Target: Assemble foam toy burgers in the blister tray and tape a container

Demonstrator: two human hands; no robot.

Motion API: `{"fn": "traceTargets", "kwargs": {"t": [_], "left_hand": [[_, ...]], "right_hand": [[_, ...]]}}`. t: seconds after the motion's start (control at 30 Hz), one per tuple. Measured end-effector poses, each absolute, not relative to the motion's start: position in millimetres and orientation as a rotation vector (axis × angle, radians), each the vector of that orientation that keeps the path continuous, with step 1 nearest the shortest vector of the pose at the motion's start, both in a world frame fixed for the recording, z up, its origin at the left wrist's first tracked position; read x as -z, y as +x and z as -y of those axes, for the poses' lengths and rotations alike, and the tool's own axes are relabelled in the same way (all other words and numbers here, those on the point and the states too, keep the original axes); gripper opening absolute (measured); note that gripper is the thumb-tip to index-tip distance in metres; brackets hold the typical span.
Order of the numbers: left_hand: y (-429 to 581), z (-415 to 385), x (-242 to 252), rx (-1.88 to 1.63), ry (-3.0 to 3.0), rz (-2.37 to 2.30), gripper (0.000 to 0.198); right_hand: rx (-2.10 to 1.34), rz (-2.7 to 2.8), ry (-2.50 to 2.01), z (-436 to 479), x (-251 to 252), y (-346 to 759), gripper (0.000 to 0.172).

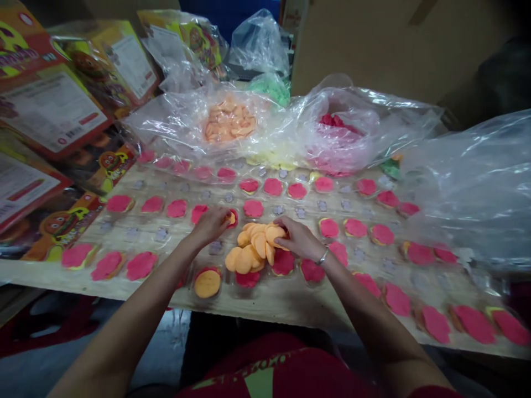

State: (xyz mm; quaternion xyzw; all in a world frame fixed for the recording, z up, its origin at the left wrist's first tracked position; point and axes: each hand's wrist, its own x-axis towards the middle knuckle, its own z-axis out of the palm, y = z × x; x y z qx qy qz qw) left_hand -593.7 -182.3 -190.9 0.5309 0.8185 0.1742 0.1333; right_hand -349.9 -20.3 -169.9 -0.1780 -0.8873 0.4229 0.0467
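Note:
My left hand (211,225) has its fingers closed at the edge of a small orange disc (230,219), which lies over a red-pink wavy-edged piece in a clear tray. My right hand (297,239) pinches the right end of a loose pile of soft orange discs (257,243). That pile rests over several pink pieces in the row nearest me. An orange disc (207,283) tops one tray at the near edge, left of the pile. Another pink flower-shaped piece (253,208) sits just right of my left hand.
Rows of clear trays with pink pieces (355,227) cover the table (290,307). Clear bags of orange discs (230,120) and pink pieces (338,132) lie at the back. Printed burger boxes (53,110) stack up on the left; plastic sheeting (477,188) covers the right.

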Motion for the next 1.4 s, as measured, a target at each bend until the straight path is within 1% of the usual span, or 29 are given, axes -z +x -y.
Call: {"fn": "traceTargets", "kwargs": {"t": [0.07,0.2,0.27,0.4,0.53,0.63,0.8,0.87,0.93,1.0,1.07,1.13,1.27,1.4], "left_hand": [[-595.2,181.4,190.4,-0.506,1.519,-2.368,0.013],[-595.0,181.8,186.7,-0.462,1.534,-2.363,0.017],[-591.9,179.4,184.6,-0.422,1.513,-2.391,0.020],[-581.9,167.5,183.5,-0.374,1.429,-2.489,0.013],[-580.4,159.0,184.2,-0.425,1.378,-2.522,0.006],[-589.1,161.5,179.4,-0.551,1.281,-2.513,0.003],[-588.9,179.2,163.5,-0.961,1.082,-2.524,0.019],[-573.6,187.8,160.3,-1.098,1.049,-2.505,0.022],[-551.6,195.3,160.8,-1.210,1.011,-2.470,0.022],[-529.1,200.5,163.4,-1.319,0.939,-2.390,0.022],[-511.7,203.7,165.5,-1.357,0.898,-2.251,0.023],[-501.5,206.0,165.2,-1.279,0.943,-2.151,0.027],[-495.6,212.8,166.7,-1.000,1.288,-2.179,0.041],[-495.2,221.5,187.7,-0.760,1.664,-2.163,0.059]], "right_hand": [[-1.323,2.669,-0.490,19.9,172.2,-348.5,0.036],[-1.282,2.670,-0.426,20.9,176.3,-347.0,0.031],[-1.260,2.664,-0.438,22.1,178.7,-346.5,0.031],[-1.249,2.627,-0.460,24.5,185.6,-345.6,0.033],[-1.238,2.583,-0.491,25.5,191.4,-344.7,0.032],[-1.244,2.558,-0.495,25.7,193.1,-344.3,0.031],[-1.207,2.539,-0.496,27.7,192.7,-342.8,0.021],[-1.179,2.542,-0.474,29.7,192.6,-341.2,0.018],[-1.157,2.506,-0.456,32.7,193.0,-339.3,0.019],[-1.130,2.445,-0.447,36.8,194.1,-337.6,0.024],[-1.105,2.411,-0.435,41.9,195.6,-336.3,0.028],[-1.101,2.412,-0.424,46.7,196.6,-335.1,0.028],[-1.101,2.402,-0.438,47.6,194.5,-331.8,0.030],[-1.011,2.334,-0.466,25.2,182.4,-326.8,0.030]]}}
